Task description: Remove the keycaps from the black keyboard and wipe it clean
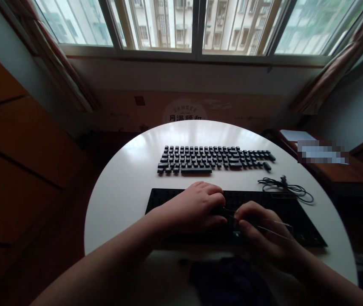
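Note:
A black keyboard (299, 227) lies on the round white table, most of its keycaps off. One key (236, 234) with a pale mark shows on its lower part. My left hand (197, 206) is over the keyboard's middle, thumb and fingers curled around something dark that I cannot make out. Close beside it, my right hand (264, 225) pinches a thin wire keycap puller (279, 231), whose wire prongs stick out to the right. Beyond the keyboard, black keycaps (197, 160) stand in rows in keyboard layout, with a long space bar (196, 170) in front.
A coiled black cable (285, 185) lies at the keyboard's upper right. The round white table (114, 204) has a dark cloth-like thing (229, 280) at its near side. Papers (299, 136) lie on a wooden surface to the right; a window is ahead.

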Demonstrator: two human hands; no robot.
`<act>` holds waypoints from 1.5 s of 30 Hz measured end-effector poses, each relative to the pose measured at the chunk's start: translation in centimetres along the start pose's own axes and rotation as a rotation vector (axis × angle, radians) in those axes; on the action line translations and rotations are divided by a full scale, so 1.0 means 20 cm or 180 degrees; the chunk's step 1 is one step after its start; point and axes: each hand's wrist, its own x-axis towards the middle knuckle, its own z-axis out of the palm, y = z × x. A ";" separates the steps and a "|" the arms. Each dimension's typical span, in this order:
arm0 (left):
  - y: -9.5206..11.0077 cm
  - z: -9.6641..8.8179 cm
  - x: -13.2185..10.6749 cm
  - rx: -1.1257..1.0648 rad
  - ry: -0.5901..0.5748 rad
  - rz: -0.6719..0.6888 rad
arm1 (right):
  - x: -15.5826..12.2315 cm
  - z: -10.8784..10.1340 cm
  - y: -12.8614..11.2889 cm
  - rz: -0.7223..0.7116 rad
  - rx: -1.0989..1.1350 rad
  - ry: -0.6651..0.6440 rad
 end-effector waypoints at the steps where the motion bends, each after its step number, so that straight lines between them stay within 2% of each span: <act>1: 0.00 0.01 0.00 0.0049 0.0041 0.0018 | 0.00 0.00 0.00 -0.0040 -0.0002 -0.0010; 9: -0.01 0.04 0.01 0.0360 0.0352 -0.0097 | 0.02 -0.01 -0.01 -0.0132 -0.0001 0.0153; 14: 0.00 0.05 0.01 0.0389 0.0370 -0.0111 | 0.02 -0.01 0.00 -0.0081 -0.0199 0.0189; 18: -0.02 0.05 0.00 0.0356 0.0659 -0.0216 | 0.02 -0.03 0.05 -0.0026 -0.0266 0.0611; 21: -0.03 0.03 -0.01 0.0335 0.0883 -0.0208 | 0.02 -0.07 0.06 -0.0366 -0.0525 0.0977; 24: -0.04 0.01 -0.01 0.0241 0.0986 -0.0077 | 0.04 -0.10 0.04 -0.0832 -0.1367 0.1261; 26: -0.03 0.01 -0.01 0.0136 0.1016 0.0018 | 0.05 -0.11 0.03 -0.0985 -0.1743 0.1356; 28: -0.03 0.02 -0.01 0.0046 0.1012 0.0059 | 0.06 -0.11 0.02 -0.1116 -0.1726 0.1241; 33: -0.03 0.04 0.00 -0.0185 0.0968 0.0146 | 0.06 -0.06 0.04 -0.1395 -0.1518 0.0585; 38: -0.02 0.05 0.00 -0.0312 0.0928 0.0111 | 0.07 -0.02 0.06 -0.1373 -0.1313 0.0527; 45: -0.03 0.06 0.00 -0.0351 0.0965 0.0055 | 0.11 0.01 0.06 -0.1051 -0.0951 0.0440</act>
